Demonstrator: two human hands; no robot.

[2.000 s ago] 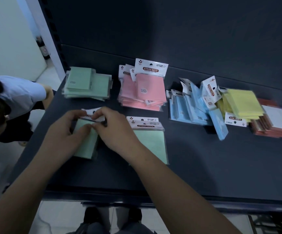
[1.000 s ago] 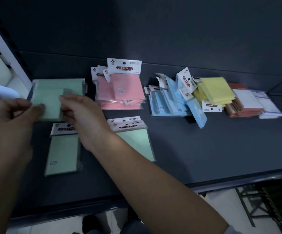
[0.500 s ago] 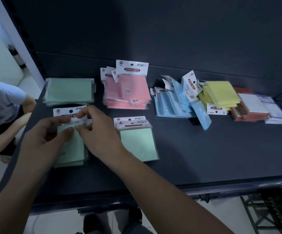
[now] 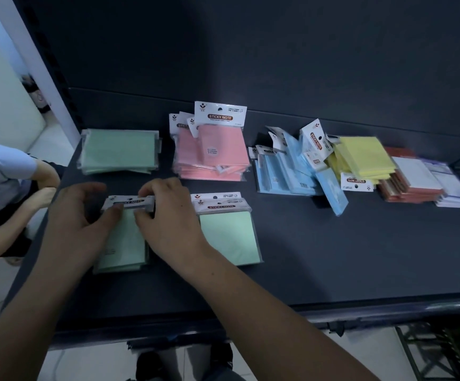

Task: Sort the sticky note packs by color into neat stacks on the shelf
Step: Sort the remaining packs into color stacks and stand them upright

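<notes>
A green sticky note pack [image 4: 124, 243] lies on the dark shelf [image 4: 333, 257] near its front left. My left hand [image 4: 77, 213] and my right hand [image 4: 168, 215] both pinch its white header card, which is folded back over the pack. Another green pack [image 4: 229, 232] lies flat just to the right. Behind them sits a green stack [image 4: 119, 151] with headers folded, then a pink stack [image 4: 212, 149]. Farther right are a loose blue pile [image 4: 286, 166], a yellow stack [image 4: 363, 158] and a red-orange stack [image 4: 410, 180].
A white-and-purple pack pile [image 4: 454, 185] sits at the far right. Another person in a light blue sleeve [image 4: 0, 174] is at the shelf's left end. The shelf's front edge [image 4: 361, 309] runs below my forearms, with white floor tiles beneath.
After laying a folded green pack on the back green stack, both hands came back to the front-left pack. Its white header now bends back between my fingers.
</notes>
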